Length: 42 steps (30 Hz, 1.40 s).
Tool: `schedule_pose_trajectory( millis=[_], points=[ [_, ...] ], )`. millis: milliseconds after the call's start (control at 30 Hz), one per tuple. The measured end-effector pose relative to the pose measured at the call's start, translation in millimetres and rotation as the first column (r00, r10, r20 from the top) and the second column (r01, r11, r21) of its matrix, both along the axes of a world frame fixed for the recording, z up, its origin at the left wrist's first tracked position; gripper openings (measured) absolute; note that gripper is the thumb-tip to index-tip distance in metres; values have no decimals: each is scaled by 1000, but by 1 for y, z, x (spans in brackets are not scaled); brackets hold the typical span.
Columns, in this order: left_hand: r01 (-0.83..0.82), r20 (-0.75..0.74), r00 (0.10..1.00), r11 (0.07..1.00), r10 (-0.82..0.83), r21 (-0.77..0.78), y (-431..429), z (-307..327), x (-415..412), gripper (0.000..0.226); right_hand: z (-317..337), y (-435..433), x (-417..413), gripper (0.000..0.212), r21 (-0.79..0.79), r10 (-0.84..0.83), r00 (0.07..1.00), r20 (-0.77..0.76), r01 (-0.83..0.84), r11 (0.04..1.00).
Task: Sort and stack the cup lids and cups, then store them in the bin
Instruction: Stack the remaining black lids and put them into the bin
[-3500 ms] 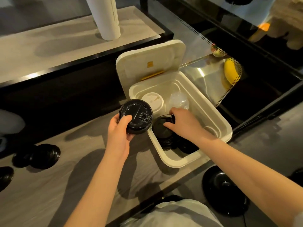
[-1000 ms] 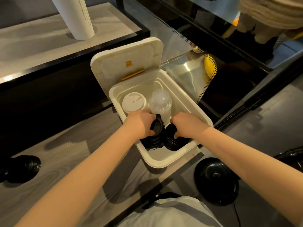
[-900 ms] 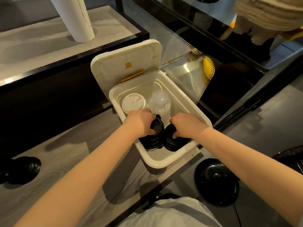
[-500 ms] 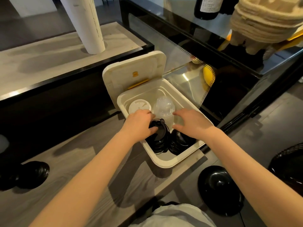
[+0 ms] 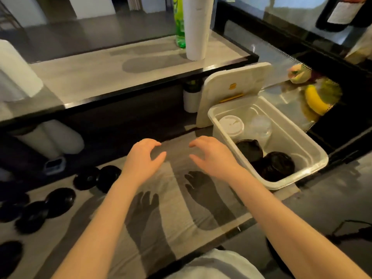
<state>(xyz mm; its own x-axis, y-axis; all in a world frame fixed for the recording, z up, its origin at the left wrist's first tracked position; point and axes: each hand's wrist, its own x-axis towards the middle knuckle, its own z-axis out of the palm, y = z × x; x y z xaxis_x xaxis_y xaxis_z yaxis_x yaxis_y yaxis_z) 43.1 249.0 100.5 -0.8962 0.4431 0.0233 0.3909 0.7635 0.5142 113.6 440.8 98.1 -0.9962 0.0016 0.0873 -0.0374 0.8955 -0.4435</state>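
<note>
Head view | left hand [image 5: 144, 158] and right hand [image 5: 213, 158]: each grip spread, fingers loosely curved, holding nothing, above the worktop [image 5: 171, 218] | black lid stacks [image 5: 277, 164] stood sorted by kind in the open bin [image 5: 302, 137] | loose black lids [image 5: 60, 198] lay at the left, probably next to gather.

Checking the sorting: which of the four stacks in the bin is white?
The white stack in the bin's far left corner, by its raised lid. The clear stack beside it and the two nearer black stacks differ in colour.
</note>
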Motion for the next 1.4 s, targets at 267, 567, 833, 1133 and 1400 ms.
schedule_pose_trajectory(
  millis=[267, 567, 833, 1133, 1400],
  points=[
    [-267, 244, 930, 961, 277, -71, -135, -80, 9, 35, -58, -131, -44, 37, -48, 143, 953, 269, -135, 990],
    [-462, 83, 857, 831, 508, -310, -251, -114, -32, 45, -106, -232, -104, 43, 21, 112, 949, 296, -124, 992],
    [-316, 231, 836, 780, 498, -540, -302, -125, -76, 85, -107, -301, -170, 61, 192, 173, 862, 477, -294, 936],
    [-246, 227, 874, 795, 429, -555, -309, -131, -82, 80, -125, -336, -203, 80, 262, 104, 759, 643, -346, 901],
    [-310, 219, 870, 836, 442, -452, -310, -136, -64, 78, -136, -334, -184, 88, 243, 206, 808, 552, -392, 887]
  ],
)
